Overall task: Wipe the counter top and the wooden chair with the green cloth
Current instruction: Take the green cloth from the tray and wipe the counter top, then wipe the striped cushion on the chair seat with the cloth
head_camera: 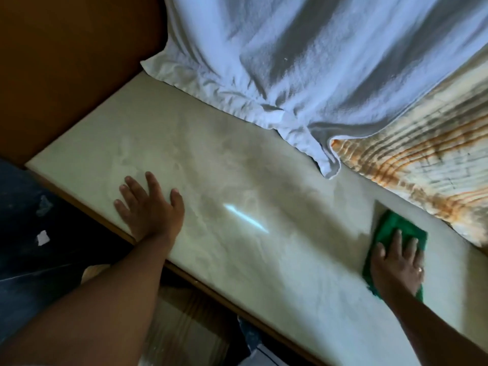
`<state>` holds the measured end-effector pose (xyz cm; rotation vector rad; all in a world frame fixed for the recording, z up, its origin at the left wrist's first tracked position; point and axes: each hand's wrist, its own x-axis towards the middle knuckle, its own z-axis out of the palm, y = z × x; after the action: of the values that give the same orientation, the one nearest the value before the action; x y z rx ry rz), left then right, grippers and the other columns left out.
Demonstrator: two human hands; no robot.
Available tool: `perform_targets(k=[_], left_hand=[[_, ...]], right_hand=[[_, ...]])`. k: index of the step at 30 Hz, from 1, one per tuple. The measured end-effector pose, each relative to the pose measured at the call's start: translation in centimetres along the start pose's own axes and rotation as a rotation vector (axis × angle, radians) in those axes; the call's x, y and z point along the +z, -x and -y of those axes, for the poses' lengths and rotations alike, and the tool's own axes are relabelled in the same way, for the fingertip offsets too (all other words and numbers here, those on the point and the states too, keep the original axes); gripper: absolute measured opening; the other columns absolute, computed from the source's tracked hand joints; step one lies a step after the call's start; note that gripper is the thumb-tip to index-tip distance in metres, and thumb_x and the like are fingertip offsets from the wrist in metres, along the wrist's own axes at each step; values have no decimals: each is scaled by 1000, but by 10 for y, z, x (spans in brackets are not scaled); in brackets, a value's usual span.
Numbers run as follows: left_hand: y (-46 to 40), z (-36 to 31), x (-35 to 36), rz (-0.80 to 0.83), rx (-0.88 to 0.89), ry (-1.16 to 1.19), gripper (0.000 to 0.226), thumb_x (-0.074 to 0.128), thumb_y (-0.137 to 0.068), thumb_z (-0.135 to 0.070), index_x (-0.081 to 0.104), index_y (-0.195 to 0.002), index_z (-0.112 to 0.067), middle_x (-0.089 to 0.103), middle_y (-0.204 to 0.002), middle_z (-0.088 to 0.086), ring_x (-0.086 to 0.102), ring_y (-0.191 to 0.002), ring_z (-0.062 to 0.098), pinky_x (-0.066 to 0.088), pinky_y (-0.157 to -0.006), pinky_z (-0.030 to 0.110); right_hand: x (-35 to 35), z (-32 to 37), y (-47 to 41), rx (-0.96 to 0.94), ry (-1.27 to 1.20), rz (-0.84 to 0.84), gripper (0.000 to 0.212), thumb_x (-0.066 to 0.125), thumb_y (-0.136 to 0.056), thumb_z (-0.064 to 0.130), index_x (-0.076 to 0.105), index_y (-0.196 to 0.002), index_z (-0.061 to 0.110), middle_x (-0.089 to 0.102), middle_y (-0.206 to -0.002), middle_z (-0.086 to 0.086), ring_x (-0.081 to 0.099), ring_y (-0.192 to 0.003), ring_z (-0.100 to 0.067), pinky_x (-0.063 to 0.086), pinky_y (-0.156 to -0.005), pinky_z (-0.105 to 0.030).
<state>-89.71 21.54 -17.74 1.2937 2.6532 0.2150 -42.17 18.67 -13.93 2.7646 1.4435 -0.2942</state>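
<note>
One view is all I have, the head camera, looking down on the pale counter top (237, 180), which runs as a long band from about ten o'clock to four o'clock across the frame. My right hand (396, 262) lies palm down on the green cloth (396, 228) near four o'clock, fingers spread and flat, pressing the cloth to the stone rather than pinching it. My left hand (150, 207) rests bare on the counter toward nine o'clock, fingers splayed, holding nothing, well apart from the cloth. The unwiped stretch lies from the cloth toward ten o'clock, along the counter's long axis, so I judge the next stroke belongs to the right hand, sweeping that way. A white towel (317, 62) drapes over the far edge at twelve o'clock, and a rust-streaked cloth (422, 159) sits just beyond the green one at two o'clock. The wooden chair I cannot pick out; below the near edge all is dark and unclear.
</note>
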Motion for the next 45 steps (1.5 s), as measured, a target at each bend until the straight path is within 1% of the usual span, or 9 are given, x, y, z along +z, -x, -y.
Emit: perform_targets(k=[3, 8, 10, 17, 22, 27, 34, 41, 45], left_hand=[[-1, 2, 4, -17, -6, -9, 76, 31, -91, -57, 21, -156, -19, 13, -163, 26, 10, -151, 41, 6, -120, 59], [0, 2, 4, -25, -2, 10, 83, 24, -90, -64, 10, -158, -19, 10, -165, 23, 8, -152, 39, 4, -121, 57], [8, 2, -2, -49, 9, 97, 85, 27, -90, -63, 6, -158, -17, 10, -166, 20, 8, -152, 39, 3, -122, 57], [101, -58, -10, 236, 441, 90, 61, 38, -79, -72, 65, -104, -24, 26, -162, 12, 6, -152, 38, 3, -120, 55], [173, -103, -2, 367, 597, -205, 87, 44, -84, -76, 49, -141, -10, 15, -166, 6, 1, -154, 31, 6, -122, 54], [210, -59, -42, 501, 222, 580, 39, 66, -89, -49, 67, -115, -21, 68, -120, -2, 66, -113, 18, 55, -93, 37], [286, 66, -63, 360, -370, 1417, 28, 61, -95, -13, 65, -121, -3, 74, -115, 12, 71, -101, 24, 57, -92, 36], [352, 203, 23, 217, -866, 1527, 14, 73, -88, -12, 67, -101, -12, 77, -98, 7, 75, -81, 22, 60, -61, 33], [368, 264, 97, 288, -797, 1252, 12, 70, -89, -5, 66, -100, -8, 72, -85, 5, 71, -81, 24, 56, -62, 26]], right_hand=[[18, 34, 35, -45, 69, 60, 67, 37, -99, 45, 16, -159, 21, 7, -167, -14, 8, -152, -37, 10, -122, -48], [43, 76, 122, -1236, 240, 164, 68, 39, -95, 55, 24, -156, 31, 17, -164, -10, 10, -150, -38, 11, -119, -62], [35, 69, 116, -1350, 245, 244, 66, 29, -98, 58, 17, -158, 32, 6, -164, -8, 1, -151, -35, -3, -120, -58], [6, 11, 92, -688, -84, 207, 70, 50, -76, 79, 53, -121, 26, 56, -112, 2, 55, -100, -20, 45, -86, -40], [-11, 23, 75, -767, 106, 575, 53, 67, -70, 72, 57, -91, 25, 59, -85, 6, 58, -78, -15, 44, -61, -31], [-28, 52, 56, -670, -227, 1120, 29, 80, -82, 27, 72, -102, 8, 75, -98, -13, 73, -86, -23, 59, -70, -32], [-15, 88, 158, -432, -962, 1340, 24, 66, -92, 7, 64, -115, 14, 76, -107, -12, 74, -95, -32, 60, -77, -50], [81, 88, 278, -488, -581, 1297, 19, 63, -95, 6, 60, -107, 20, 70, -112, -9, 75, -88, -22, 60, -60, -47], [158, 95, 318, -393, -275, 1260, 19, 60, -96, 1, 57, -105, 17, 63, -121, -14, 66, -104, -36, 58, -72, -62]])
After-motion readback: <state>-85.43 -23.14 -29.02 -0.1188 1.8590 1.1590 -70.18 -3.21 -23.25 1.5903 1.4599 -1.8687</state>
